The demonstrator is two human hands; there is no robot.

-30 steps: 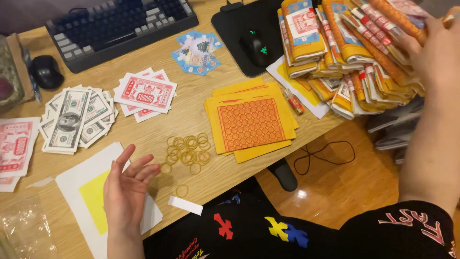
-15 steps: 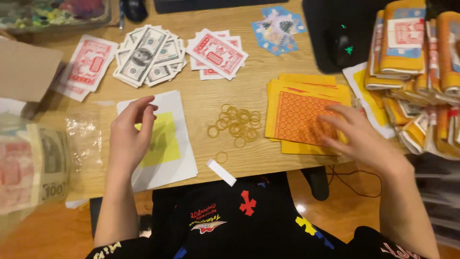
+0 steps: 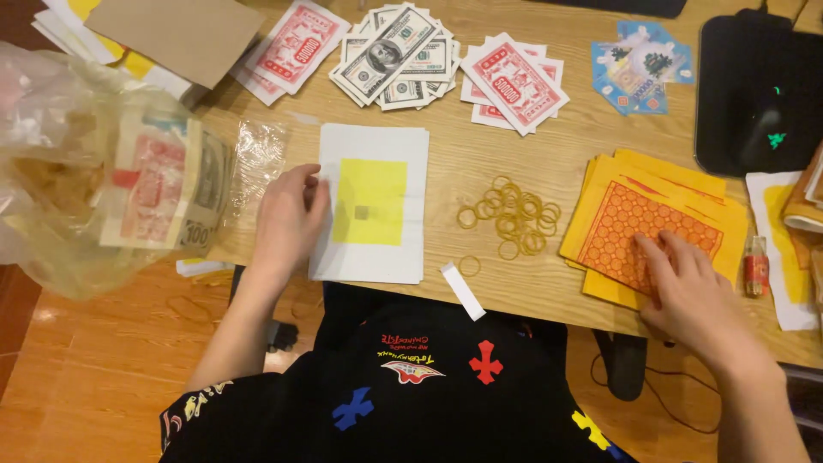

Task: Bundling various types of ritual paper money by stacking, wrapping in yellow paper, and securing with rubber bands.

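White sheets with a yellow square (image 3: 370, 202) lie stacked near the front edge of the wooden surface (image 3: 514, 167), their long axis running from the person's body toward the far edge, short sides parallel to that front edge. The left hand (image 3: 287, 223) rests palm down on the left margin of this stack, fingers (image 3: 315, 190) loosely extended and flat across the paper edge, pressing rather than gripping anything; the forearm runs back and down toward the body at a slant.

Right of the stack, past a loose cluster of rubber bands (image 3: 507, 219), sits a pile of orange patterned papers (image 3: 647, 227), skewed so its long axis tilts toward the far right. The right hand (image 3: 686, 291) lies on the near corner of that pile, fingers (image 3: 656, 253) spread and slightly curled, tips touching the top sheet, nothing clasped.

A small white strip (image 3: 463, 291) lies just right of the stack's near corner. Beyond the stack, fanned green banknotes (image 3: 399, 56) and red notes (image 3: 512, 81) lie spread out. Left of the stack, a clear plastic bag (image 3: 94, 180) bulges with bundled notes.
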